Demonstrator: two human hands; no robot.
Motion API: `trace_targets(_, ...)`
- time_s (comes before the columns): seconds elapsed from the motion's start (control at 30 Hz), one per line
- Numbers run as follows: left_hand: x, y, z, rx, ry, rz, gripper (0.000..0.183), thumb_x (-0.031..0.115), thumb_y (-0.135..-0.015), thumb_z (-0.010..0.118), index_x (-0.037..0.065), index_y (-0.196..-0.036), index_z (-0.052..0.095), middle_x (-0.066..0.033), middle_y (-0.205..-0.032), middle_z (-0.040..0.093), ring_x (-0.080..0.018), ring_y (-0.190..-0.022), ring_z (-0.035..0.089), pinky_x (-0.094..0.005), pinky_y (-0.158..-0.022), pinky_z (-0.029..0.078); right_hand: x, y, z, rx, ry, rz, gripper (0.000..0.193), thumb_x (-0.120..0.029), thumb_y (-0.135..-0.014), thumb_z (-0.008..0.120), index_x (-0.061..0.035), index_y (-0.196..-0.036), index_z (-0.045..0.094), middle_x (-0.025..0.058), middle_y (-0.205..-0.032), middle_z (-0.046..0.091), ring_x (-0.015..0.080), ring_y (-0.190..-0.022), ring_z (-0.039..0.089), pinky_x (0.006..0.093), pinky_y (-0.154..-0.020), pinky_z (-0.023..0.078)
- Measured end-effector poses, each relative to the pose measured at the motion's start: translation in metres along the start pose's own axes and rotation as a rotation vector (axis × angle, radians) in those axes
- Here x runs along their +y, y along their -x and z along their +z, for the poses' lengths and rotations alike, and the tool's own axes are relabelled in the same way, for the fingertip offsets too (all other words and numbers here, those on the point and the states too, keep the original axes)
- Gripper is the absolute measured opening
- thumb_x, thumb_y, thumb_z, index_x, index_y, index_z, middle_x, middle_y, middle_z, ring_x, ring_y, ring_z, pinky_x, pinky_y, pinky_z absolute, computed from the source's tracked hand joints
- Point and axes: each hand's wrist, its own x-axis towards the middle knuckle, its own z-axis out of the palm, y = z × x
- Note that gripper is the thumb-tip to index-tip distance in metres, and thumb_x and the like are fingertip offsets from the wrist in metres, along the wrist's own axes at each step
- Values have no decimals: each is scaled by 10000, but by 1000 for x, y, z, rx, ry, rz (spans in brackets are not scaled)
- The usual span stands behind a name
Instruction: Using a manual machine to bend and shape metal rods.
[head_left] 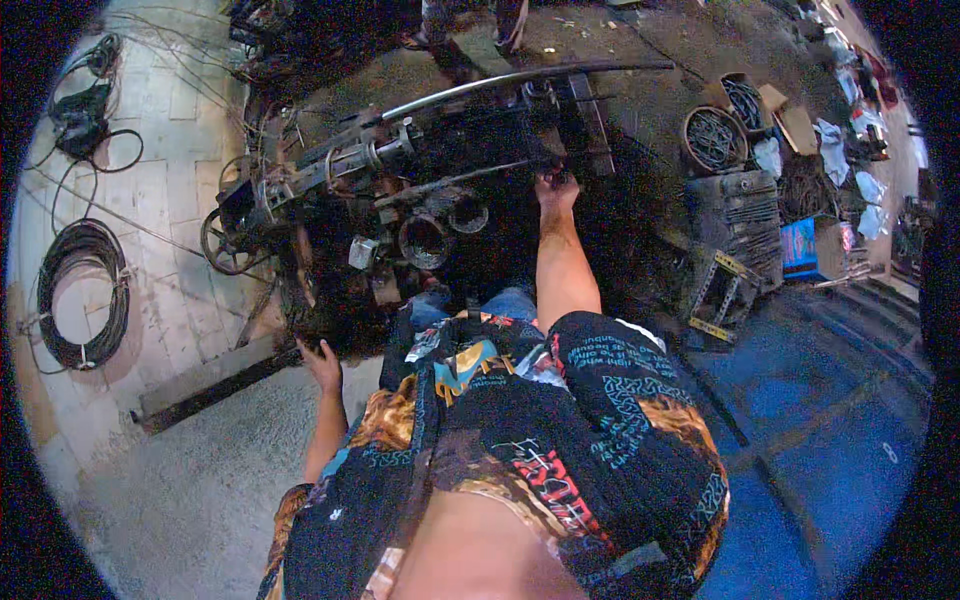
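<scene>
Engine block (440, 200), all greasy and black, sits on the floor right in front of me, with a coil of black cable (82, 295) lying well off to the left on the pale tiles. My left hand (322, 365) hangs loose with fingers spread, gripping nothing, just beside the engine's lower left edge. Over on the right, my right hand (556, 190) is clenched on a dark part at the engine's top, and a ribbed metal casing (735, 210) sits further right.

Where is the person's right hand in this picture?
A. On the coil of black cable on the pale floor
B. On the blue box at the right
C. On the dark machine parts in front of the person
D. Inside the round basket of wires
C: the right hand reaches forward with the arm stretched out and rests on the dark greasy machine, far from the cable coil and the blue box.
</scene>
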Motion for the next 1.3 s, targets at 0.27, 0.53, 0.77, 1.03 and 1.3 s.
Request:
trace_targets(0.27,-23,78,-3,-138,-15,-344,693,216,-913,552,-45,-1422,159,-321,-1364,350,-386,-1194,472,-398,-943,439,15,7,39,531,256,-89,386,-362,-864,428,-52,-1054,558,111,-990,601,260,-814,585,396,-635,490)
trace_targets(0.53,-10,62,12,-112,130,-361,686,271,-914,556,-32,-1419,203,-301,-1286,457,-380,-1102,538,-392,-921,443,7,53,59,1183,2086,-630,722,-375,-687,723,-70,-1259,404,192,-1259,393,436,-1203,353,560,-960,344)
trace_targets(0.77,36,25,21,-111,197,-323,640,306,-931,519,-15,-1410,243,-277,-1236,509,-370,-1084,544,-408,-912,433,-78,39,-25,709,2332,35,924,-506,-575,817,-7,-1262,454,245,-1231,526,420,-1096,547,495,-886,475)
trace_targets(1.03,31,12,27,-139,259,-319,619,345,-947,481,-16,-1403,271,-237,-1130,581,-337,-1036,566,-397,-896,431,-101,-13,-34,754,2595,-584,515,-427,-683,750,41,-876,659,198,-839,675,378,-807,653,440,-737,526)
trace_targets(1.3,3,14,101,-319,575,-600,616,446,-948,438,-9,-1359,375,-199,-1048,627,-305,-954,605,-351,-863,456,-56,24,64,16,1765,-1766,313,-194,-802,688,28,-995,581,155,-961,625,277,-874,580,396,-780,471)
